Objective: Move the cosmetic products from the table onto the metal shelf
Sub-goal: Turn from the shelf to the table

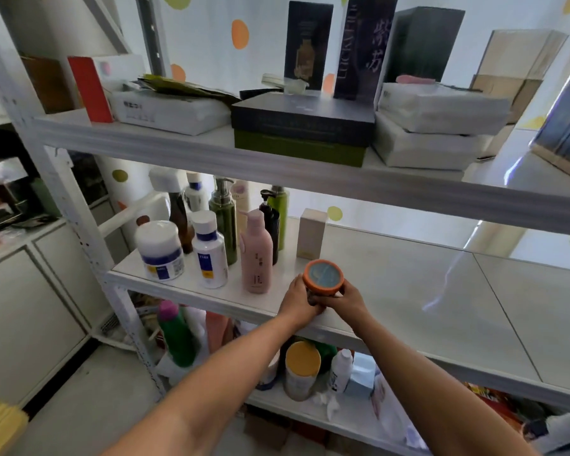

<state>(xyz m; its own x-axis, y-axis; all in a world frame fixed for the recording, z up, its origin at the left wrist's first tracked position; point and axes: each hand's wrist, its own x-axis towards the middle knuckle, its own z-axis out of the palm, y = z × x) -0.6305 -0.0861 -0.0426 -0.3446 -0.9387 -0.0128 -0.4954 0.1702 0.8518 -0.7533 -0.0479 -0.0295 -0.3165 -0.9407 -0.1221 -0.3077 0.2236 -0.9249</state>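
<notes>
Both hands are gripping an orange-lidded jar [323, 277], the left hand [298, 301] wrapping its left side and the right hand [348, 296] curling round its right. The jar is hovering at the front edge of the metal shelf [408, 281], middle board, lid tilting toward the camera, just right of a pink pump bottle [256, 258]. Base contact is hidden. A small white box [311, 233] is standing behind.

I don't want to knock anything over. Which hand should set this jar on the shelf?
Probably the right hand: it grips the jar on the bare side of the shelf, while the left hand sits close beside the pink bottle.
</notes>
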